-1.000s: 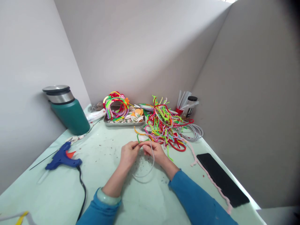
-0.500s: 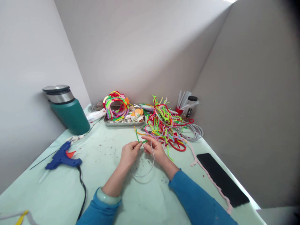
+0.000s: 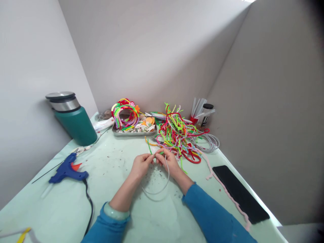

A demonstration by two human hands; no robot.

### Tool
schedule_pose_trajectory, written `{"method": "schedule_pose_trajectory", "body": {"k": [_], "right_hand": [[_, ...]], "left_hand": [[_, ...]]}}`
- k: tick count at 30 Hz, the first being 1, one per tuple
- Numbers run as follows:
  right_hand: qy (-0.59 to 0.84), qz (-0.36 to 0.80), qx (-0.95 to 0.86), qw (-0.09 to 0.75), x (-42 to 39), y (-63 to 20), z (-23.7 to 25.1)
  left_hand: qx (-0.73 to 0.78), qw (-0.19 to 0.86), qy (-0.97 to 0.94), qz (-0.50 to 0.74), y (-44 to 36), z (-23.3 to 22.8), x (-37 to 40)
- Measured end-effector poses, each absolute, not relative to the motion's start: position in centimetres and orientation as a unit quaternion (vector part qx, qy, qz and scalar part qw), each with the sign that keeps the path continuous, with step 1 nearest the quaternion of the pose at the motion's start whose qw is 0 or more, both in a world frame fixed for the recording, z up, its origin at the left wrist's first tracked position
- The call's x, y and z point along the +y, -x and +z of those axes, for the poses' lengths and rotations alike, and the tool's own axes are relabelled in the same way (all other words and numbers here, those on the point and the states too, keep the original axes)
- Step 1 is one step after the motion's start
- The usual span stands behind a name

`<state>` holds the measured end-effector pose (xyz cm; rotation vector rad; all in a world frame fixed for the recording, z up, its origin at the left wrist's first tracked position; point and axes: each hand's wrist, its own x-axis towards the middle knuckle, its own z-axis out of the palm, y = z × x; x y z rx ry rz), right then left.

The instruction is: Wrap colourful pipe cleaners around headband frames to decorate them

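Centre of frame, left hand (image 3: 140, 164) & right hand (image 3: 169, 163) fingers pinched on green pipe cleaner (image 3: 150, 149) at headband (image 3: 162, 189); wrap could be lost if grip slips.

Blue glue gun (image 3: 68, 170) left, green flask (image 3: 73, 118) behind it, black phone (image 3: 239, 193) right

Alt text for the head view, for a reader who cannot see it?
Both hands, left hand and right hand, pinch a green pipe cleaner onto a white hoop above a pale green table. Blue glue gun left, pipe cleaner pile behind.
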<state>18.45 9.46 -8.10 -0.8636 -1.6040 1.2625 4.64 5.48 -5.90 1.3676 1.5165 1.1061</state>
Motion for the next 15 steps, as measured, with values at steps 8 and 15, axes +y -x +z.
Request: {"method": "schedule_pose_trajectory", "body": {"k": [8,15], "right_hand": [[0.32,0.524,-0.651,0.447,9.15,-18.6,-7.63],[0.318,0.535,-0.65,0.436,9.05,-18.72,-7.49]], "left_hand": [[0.56,0.537,-0.437,0.455,-4.84,-4.96,5.08],[0.502,0.6,-0.383,0.491,-4.68,-4.96,4.99]]}}
